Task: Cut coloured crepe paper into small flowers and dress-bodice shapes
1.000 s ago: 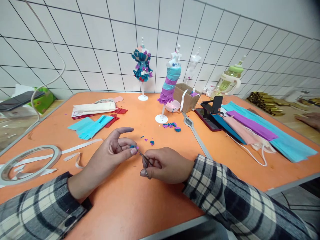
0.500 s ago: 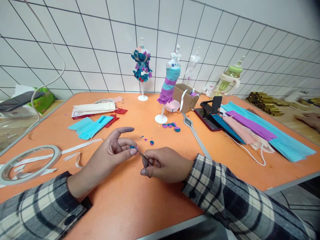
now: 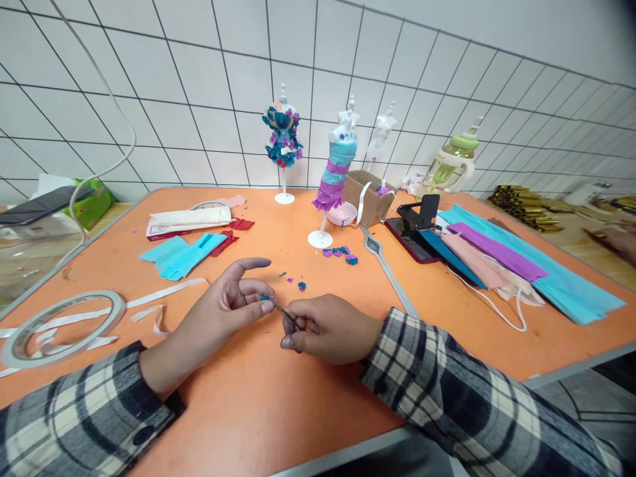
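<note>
My left hand (image 3: 223,311) rests on the orange table (image 3: 278,404) and pinches a tiny blue and purple paper piece (image 3: 267,299) between thumb and fingers, index finger stretched out. My right hand (image 3: 330,328) is closed round small metal scissors (image 3: 291,324), whose tips touch that paper piece. Small blue and purple paper scraps (image 3: 301,285) lie just beyond my hands. Further back stand a mannequin with a blue and purple wrap (image 3: 334,175) and one covered in teal flowers (image 3: 283,136).
A tape roll (image 3: 59,324) with loose white strips lies at the left. Light blue paper (image 3: 181,255) and a white packet (image 3: 189,217) sit behind. At the right are a phone on a stand (image 3: 417,225), coloured crepe sheets (image 3: 527,265), a cardboard box (image 3: 370,189) and a green-capped bottle (image 3: 454,162).
The view has tilted slightly, so everything sits a little lower in the picture. My hands stay in the same place with the scissors at the paper piece.
</note>
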`<state>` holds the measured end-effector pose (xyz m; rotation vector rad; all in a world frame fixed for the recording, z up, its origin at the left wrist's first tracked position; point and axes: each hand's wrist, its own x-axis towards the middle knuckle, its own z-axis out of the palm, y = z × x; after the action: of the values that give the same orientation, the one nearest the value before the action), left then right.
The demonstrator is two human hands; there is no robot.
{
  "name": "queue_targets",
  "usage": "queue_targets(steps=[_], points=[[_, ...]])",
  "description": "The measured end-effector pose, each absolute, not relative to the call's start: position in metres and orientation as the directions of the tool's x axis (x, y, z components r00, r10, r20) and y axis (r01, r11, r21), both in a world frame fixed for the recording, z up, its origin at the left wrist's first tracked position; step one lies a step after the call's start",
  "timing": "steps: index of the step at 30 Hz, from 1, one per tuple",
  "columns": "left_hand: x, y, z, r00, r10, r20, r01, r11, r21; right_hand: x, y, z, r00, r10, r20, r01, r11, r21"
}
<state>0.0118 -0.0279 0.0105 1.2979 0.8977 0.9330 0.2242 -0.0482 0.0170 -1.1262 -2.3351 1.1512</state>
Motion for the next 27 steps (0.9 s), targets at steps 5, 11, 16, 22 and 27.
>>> queue_targets(steps=[5, 11, 16, 22, 27], points=[[0.014, -0.027, 0.008, 0.349, 0.937, -0.024, -0.06, 0.047, 0.997, 0.226, -0.043, 0.008, -0.581, 0.814, -0.006, 0.467, 0.328, -0.821], [0.014, -0.023, 0.006, 0.261, 0.962, -0.083, 0.026, 0.079, 0.997, 0.236, -0.031, 0.004, -0.393, 0.915, 0.095, 0.484, 0.294, -0.824], [0.014, -0.022, 0.002, 0.252, 0.959, -0.133, 0.009, 0.135, 0.991, 0.246, -0.021, 0.005, -0.296, 0.935, 0.195, 0.65, 0.347, -0.676], [0.01, -0.02, 0.005, 0.164, 0.977, -0.133, -0.019, 0.138, 0.99, 0.251, -0.022, 0.001, -0.321, 0.932, 0.171, 0.701, 0.355, -0.618], [0.0, -0.021, 0.007, 0.221, 0.975, -0.023, -0.02, 0.028, 0.999, 0.244, -0.029, -0.006, -0.368, 0.916, 0.158, 0.723, 0.389, -0.571]])
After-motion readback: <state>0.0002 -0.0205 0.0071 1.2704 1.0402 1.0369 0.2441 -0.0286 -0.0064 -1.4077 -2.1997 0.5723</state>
